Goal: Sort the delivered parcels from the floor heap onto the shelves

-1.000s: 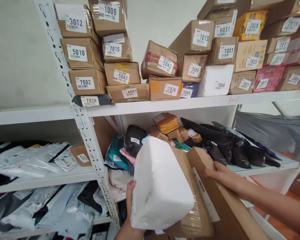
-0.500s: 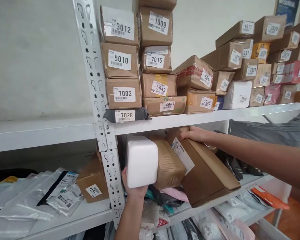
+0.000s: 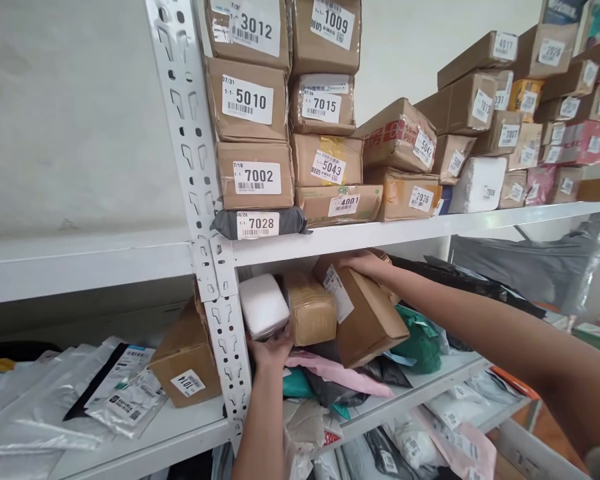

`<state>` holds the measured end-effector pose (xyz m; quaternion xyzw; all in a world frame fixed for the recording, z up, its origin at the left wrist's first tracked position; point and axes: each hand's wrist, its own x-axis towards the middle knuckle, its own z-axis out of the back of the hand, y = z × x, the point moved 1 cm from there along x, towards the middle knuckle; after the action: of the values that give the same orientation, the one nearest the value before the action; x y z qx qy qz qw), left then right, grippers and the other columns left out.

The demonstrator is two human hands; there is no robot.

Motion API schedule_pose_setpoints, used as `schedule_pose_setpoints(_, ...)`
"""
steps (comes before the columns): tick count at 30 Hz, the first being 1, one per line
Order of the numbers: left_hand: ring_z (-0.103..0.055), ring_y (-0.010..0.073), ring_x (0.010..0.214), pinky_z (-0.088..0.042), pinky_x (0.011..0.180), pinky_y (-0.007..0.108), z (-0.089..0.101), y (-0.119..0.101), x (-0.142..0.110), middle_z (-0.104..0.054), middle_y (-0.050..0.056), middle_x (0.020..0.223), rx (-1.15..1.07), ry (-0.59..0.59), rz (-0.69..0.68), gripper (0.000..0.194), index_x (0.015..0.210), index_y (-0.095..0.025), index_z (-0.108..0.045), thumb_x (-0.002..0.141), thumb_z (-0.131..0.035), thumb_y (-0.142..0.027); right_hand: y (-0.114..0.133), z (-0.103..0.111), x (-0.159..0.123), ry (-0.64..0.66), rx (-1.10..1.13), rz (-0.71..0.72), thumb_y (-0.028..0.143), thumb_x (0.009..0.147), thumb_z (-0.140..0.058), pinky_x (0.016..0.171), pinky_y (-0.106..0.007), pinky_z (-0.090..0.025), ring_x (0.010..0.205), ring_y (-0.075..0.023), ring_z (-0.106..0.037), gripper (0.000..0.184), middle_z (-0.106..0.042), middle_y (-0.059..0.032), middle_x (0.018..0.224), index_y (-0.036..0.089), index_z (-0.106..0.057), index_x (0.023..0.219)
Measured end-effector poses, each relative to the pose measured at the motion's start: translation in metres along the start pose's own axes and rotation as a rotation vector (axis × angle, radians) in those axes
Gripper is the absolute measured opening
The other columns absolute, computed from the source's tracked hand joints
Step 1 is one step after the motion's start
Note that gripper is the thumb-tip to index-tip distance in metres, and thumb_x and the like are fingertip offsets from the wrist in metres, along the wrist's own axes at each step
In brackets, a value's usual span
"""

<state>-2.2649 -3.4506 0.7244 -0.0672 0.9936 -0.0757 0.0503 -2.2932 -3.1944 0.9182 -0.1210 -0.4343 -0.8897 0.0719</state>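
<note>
My left hand (image 3: 273,350) is cupped under the front end of a white wrapped package (image 3: 264,305), close to the rack post, with the fingers bent up against its underside. A brown taped box (image 3: 314,313) sits right beside that package. My right hand (image 3: 363,261) grips the top of a larger, tilted cardboard box (image 3: 373,313) with a white label on its side. All three stand side by side on the middle shelf, on top of soft bags, among them a pink bag (image 3: 337,373). Some of the right fingers are hidden behind the box top.
Stacked labelled boxes (image 3: 253,175) fill the upper shelf (image 3: 420,227) just above my hands. A perforated white post (image 3: 225,333) stands close left of my left arm. To the right lies a green bag (image 3: 420,340); at left, a box labelled 1014 (image 3: 187,373).
The white package, taped box and large cardboard box have moved deeper into the shelf, away from me, with both hands following. The green bag has come into view on the right.
</note>
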Motion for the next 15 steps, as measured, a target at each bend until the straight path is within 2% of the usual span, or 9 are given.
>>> schedule_pose_setpoints(3, -0.057, 0.0368, 0.121, -0.056, 0.084, 0.052, 0.005, 0.013, -0.020, -0.055, 0.022, 0.132, 0.062, -0.043, -0.066, 0.084, 0.138, -0.017, -0.046, 0.078, -0.036, -0.075, 0.007, -0.020, 0.020, 0.016, -0.120, 0.097, 0.043, 0.070, -0.073, 0.083, -0.034, -0.051, 0.093, -0.0249, -0.064, 0.038, -0.072, -0.0078, 0.105, 0.016, -0.071, 0.098)
schedule_pose_setpoints(5, -0.053, 0.0338, 0.128, -0.053, 0.095, 0.048, 0.005, 0.034, -0.044, -0.052, 0.022, 0.136, 0.252, -0.041, -0.158, 0.086, 0.142, -0.016, -0.040, 0.078, -0.041, -0.074, 0.010, -0.030, 0.027, 0.012, -0.190, 0.141, 0.042, 0.069, -0.075, 0.082, -0.036, -0.051, 0.093, -0.0267, -0.065, 0.041, -0.072, -0.0097, 0.105, 0.016, -0.070, 0.100)
schedule_pose_setpoints(7, -0.043, 0.0310, 0.137, -0.043, 0.109, 0.044, 0.005, 0.058, -0.070, -0.042, 0.019, 0.145, 0.655, -0.059, -0.376, 0.085, 0.145, -0.018, -0.033, 0.076, -0.059, -0.060, 0.007, -0.034, 0.029, 0.037, -0.209, 0.158, 0.044, 0.069, -0.075, 0.080, -0.037, -0.051, 0.091, -0.0281, -0.065, 0.048, -0.071, -0.0128, 0.106, 0.013, -0.068, 0.105)
schedule_pose_setpoints(9, -0.033, 0.0310, 0.143, -0.031, 0.118, 0.045, 0.003, 0.079, -0.092, -0.032, 0.017, 0.150, 1.187, 0.009, -0.700, 0.090, 0.149, -0.020, -0.028, 0.074, -0.072, -0.042, 0.000, -0.033, 0.024, 0.052, -0.171, 0.166, 0.047, 0.069, -0.074, 0.080, -0.037, -0.051, 0.092, -0.0286, -0.065, 0.054, -0.071, -0.0147, 0.108, 0.011, -0.066, 0.110)
schedule_pose_setpoints(11, -0.029, 0.0334, 0.142, -0.027, 0.118, 0.052, -0.001, 0.091, -0.103, -0.029, 0.019, 0.149, 1.610, 0.108, -0.986, 0.085, 0.151, -0.019, -0.026, 0.079, -0.070, -0.033, -0.012, -0.027, 0.016, 0.041, -0.118, 0.157, 0.049, 0.071, -0.072, 0.084, -0.037, -0.051, 0.097, -0.0291, -0.064, 0.060, -0.069, -0.0159, 0.113, 0.010, -0.063, 0.116)
schedule_pose_setpoints(12, -0.031, 0.0350, 0.141, -0.029, 0.116, 0.055, -0.003, 0.094, -0.105, -0.030, 0.019, 0.147, 1.763, 0.121, -1.091, 0.077, 0.152, -0.020, -0.027, 0.085, -0.064, -0.031, -0.019, -0.022, 0.011, 0.027, -0.095, 0.142, 0.050, 0.072, -0.070, 0.087, -0.038, -0.050, 0.100, -0.0296, -0.064, 0.064, -0.068, -0.0167, 0.116, 0.010, -0.061, 0.120)
schedule_pose_setpoints(15, -0.042, 0.0374, 0.128, -0.041, 0.103, 0.058, -0.014, 0.087, -0.096, -0.035, 0.017, 0.144, 2.101, 0.010, -1.270, 0.059, 0.151, -0.029, -0.036, 0.094, -0.051, -0.032, -0.043, -0.003, -0.008, -0.024, -0.049, 0.077, 0.051, 0.073, -0.069, 0.093, -0.042, -0.048, 0.107, -0.0319, -0.061, 0.069, -0.064, -0.0181, 0.123, 0.009, -0.056, 0.126)
